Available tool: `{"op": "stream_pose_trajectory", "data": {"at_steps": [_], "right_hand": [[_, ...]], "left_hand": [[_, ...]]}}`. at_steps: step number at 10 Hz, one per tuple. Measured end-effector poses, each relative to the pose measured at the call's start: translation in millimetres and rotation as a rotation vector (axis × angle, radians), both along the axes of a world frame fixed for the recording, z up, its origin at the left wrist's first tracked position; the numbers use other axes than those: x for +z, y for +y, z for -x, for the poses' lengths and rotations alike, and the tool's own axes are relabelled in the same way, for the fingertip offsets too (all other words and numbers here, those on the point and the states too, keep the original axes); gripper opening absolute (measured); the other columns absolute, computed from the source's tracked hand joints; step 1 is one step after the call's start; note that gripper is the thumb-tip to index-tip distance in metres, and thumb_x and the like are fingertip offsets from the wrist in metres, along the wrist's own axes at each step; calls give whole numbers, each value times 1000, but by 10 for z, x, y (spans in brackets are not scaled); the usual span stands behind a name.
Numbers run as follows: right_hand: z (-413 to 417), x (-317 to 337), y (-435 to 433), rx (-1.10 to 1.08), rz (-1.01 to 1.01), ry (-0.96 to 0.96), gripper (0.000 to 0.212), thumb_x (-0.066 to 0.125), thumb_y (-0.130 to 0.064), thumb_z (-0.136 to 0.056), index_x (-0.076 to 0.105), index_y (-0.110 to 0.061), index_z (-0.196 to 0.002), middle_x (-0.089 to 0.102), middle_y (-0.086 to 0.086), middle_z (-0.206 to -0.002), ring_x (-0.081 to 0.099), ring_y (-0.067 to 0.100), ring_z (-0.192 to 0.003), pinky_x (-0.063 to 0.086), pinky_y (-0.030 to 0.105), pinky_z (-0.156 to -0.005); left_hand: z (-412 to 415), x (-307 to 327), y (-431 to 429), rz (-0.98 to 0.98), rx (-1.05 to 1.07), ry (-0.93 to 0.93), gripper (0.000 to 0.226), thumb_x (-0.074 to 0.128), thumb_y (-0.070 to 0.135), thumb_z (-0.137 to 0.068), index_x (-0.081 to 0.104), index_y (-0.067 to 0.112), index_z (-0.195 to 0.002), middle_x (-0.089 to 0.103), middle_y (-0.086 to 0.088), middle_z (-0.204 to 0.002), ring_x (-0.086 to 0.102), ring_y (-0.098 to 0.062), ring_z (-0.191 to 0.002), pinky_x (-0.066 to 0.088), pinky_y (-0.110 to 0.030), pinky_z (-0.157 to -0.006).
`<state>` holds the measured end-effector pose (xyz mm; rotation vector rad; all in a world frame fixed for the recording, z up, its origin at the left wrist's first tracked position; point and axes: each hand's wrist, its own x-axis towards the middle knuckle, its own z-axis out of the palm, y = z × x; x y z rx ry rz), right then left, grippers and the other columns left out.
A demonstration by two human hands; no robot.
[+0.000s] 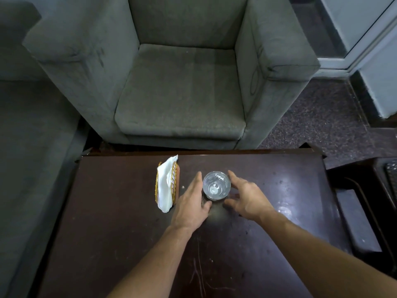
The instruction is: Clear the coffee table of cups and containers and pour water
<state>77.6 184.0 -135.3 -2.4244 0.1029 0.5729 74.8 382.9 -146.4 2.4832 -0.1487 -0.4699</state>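
A clear drinking glass [216, 186] stands upright on the dark brown coffee table [111, 211], seen from above. My left hand [192, 203] lies just left of it, fingers stretched out, thumb near the glass's base. My right hand [247, 196] is just right of the glass, fingers spread and curved toward it. Neither hand closes around the glass; whether the fingertips touch it is unclear. I cannot tell if the glass holds water.
A wire napkin holder [166, 183] with white napkins stands left of the glass. A grey armchair [182, 87] faces the table's far edge. Another grey seat [32, 147] is at left. Dark speckled floor [322, 121] lies at right.
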Motion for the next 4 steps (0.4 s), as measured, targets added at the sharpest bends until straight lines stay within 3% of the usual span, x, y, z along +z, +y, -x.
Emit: {"op": "stream_pose_trajectory", "data": {"at_steps": [1, 2, 3, 4], "right_hand": [[62, 277, -40, 36, 153, -114, 79, 67, -27, -96, 26, -18, -163, 40, 6, -164, 39, 22, -149, 29, 26, -119], [154, 710, -36, 68, 211, -210, 67, 50, -30, -104, 23, -16, -164, 31, 4, -168, 30, 19, -154, 26, 25, -120], [187, 1292, 18, 144, 312, -320, 62, 50, -27, -104, 32, -9, -160, 35, 8, -165, 36, 20, -152, 31, 26, -121], [172, 1961, 75, 110, 335, -687, 60, 89, -30, -76, 72, -2, -126, 71, 11, -131, 72, 22, -117, 60, 31, -92]], "left_hand": [[7, 295, 28, -73, 12, -126, 82, 54, 34, -104, 5, 16, -168, 10, 3, -177, 8, -15, -164, 11, -27, -131], [74, 715, 33, -155, -30, -207, 74, 31, 46, -110, 0, 13, -168, -2, 1, -177, -8, -15, -163, 2, -27, -132], [83, 1334, -56, -247, -64, -409, 71, 28, 48, -106, 31, 4, -162, 26, -8, -172, 23, -23, -161, 22, -24, -129], [63, 2055, -152, -255, -95, -632, 62, 46, 47, -89, 78, 5, -122, 73, -8, -133, 72, -24, -123, 64, -33, -88]]}}
